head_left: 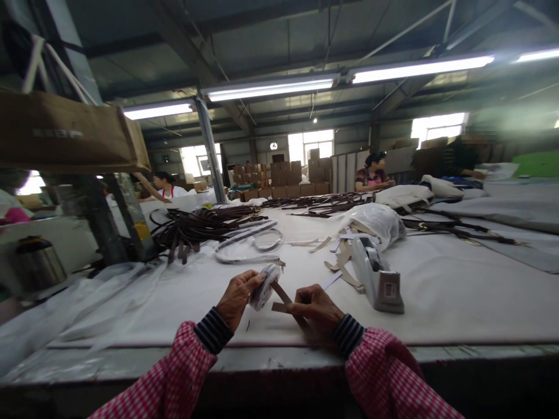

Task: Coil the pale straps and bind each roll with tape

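Near the desk's (pixel 458 305) front edge, the left hand (pixel 238 297) is clamped on a plastic-wrapped coil (pixel 265 291), seemingly to steady it — the right hand (pixel 318 312), slightly apart, pinches a brown strip (pixel 282 293) beside it. A tape dispenser (pixel 370 282) stands farther right, probably for easy reach.

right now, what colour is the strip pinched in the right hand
Greyish brown; the strip in the right hand shows best in the head view.

White-covered table (pixel 458 308) bears dark straps (pixel 196 226), 1 tape dispenser (pixel 376 278), beige strips (pixel 345 259).
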The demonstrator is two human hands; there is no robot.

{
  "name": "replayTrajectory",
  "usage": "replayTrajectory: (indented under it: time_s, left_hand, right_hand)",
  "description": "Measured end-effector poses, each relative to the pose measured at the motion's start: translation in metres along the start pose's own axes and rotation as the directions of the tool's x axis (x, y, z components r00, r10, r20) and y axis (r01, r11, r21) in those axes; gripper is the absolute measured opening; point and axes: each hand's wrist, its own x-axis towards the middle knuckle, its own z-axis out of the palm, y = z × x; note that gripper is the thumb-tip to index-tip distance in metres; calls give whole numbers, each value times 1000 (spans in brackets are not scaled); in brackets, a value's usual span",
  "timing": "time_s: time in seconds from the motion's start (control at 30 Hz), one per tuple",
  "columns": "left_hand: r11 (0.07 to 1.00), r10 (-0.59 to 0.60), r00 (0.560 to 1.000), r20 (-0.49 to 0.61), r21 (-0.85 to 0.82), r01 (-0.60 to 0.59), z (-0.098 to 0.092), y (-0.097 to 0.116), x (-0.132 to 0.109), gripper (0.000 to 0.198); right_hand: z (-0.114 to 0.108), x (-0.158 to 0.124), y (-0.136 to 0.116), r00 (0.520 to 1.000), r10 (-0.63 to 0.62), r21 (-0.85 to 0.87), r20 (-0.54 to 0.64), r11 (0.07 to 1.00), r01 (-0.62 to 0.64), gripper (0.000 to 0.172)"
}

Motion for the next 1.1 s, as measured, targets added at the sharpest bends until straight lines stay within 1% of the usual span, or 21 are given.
replayTrajectory:
  time_s: [0.17, 0.27, 0.33, 0.4, 0.47, 0.5, 0.53, 0.6, 0.63, 0.7, 0.73, 0.77, 0.8, 0.83, 0.87, 0.93, 0.97, 1.0, 1.03, 1.1]
  left_hand:
    - [999, -20, 999, 32, 32, 19, 11, -11, -4, 40]
    - [999, -32, 998, 47, 38, 30, 20, -12, -6, 40]
    - [999, -31, 999, 35, 38, 29, 22, -11, -5, 40]
    - [999, -13, 1000, -1, 35, 13, 21, -8, -2, 40]
    - [1000, 11, 999, -50, 29, -10, 15, -3, 1, 40]
    - [999, 24, 997, -73, 25, -22, 12, -1, 3, 40]
    - [999, 34, 995, -91, 21, -33, 7, 2, 3, 40]
    - [999, 47, 992, -114, 17, -45, -1, 6, 3, 41]
    - [999, 49, 992, -119, 18, -47, -5, 8, 2, 42]
    - [999, 46, 991, -125, 24, -44, -9, 10, -2, 42]
    - [999, 45, 991, -127, 29, -41, -10, 10, -4, 42]
    - [999, 45, 991, -129, 35, -41, -10, 10, -6, 42]
    - [998, 46, 990, -130, 41, -41, -10, 10, -7, 43]
    - [998, 49, 990, -131, 49, -43, -8, 9, -9, 44]
    - [997, 52, 990, -130, 58, -45, -5, 8, -9, 44]
    - [996, 63, 990, -123, 78, -54, 1, 7, -10, 44]
    - [994, 73, 991, -117, 88, -63, 4, 6, -10, 43]
    - [993, 84, 990, -110, 97, -74, 8, 5, -9, 43]
    - [991, 96, 990, -102, 105, -85, 11, 4, -9, 42]
    - [987, 112, 990, -87, 122, -100, 16, 2, -7, 42]
  right_hand:
    - [1, 1, 3, 999, -4, 18, 33, 1000, 3, 34]
    - [2, 0, 0, 1000, -3, 24, 20, 1000, 2, 35]
    - [4, -1, -4, 1000, -3, 10, 3, 1000, 3, 38]
    - [3, -1, -6, 999, -10, -26, -33, 1000, 9, 43]
    - [-3, 1, -5, 992, -31, -89, -126, 996, 19, 47]
    - [-8, 2, -4, 979, -48, -132, -200, 991, 21, 49]
    - [-14, 3, -2, 955, -68, -182, -288, 983, 15, 49]
    - [-27, 4, 2, 878, -120, -288, -464, 957, -21, 44]
    - [-33, 4, 3, 834, -151, -336, -531, 941, -44, 38]
    - [-39, 3, 4, 759, -214, -417, -615, 905, -83, 22]
    - [-38, 2, 3, 733, -255, -462, -631, 882, -91, 17]
    - [-36, 2, 2, 717, -300, -503, -630, 860, -82, 20]
    - [-32, 1, 1, 724, -328, -522, -607, 851, -52, 25]
    - [-26, 1, -1, 758, -334, -515, -560, 857, -4, 27]
    - [-19, 0, -3, 810, -320, -485, -490, 873, 52, 29]
    - [-5, 0, -7, 923, -251, -364, -291, 921, 136, 36]
    - [2, 0, -8, 960, -208, -283, -186, 947, 150, 39]
    - [8, 0, -10, 981, -167, -196, -94, 970, 146, 41]
    - [13, 0, -10, 991, -133, -102, -23, 986, 130, 41]
    - [20, 0, -10, 995, -73, 88, 71, 994, 66, 38]
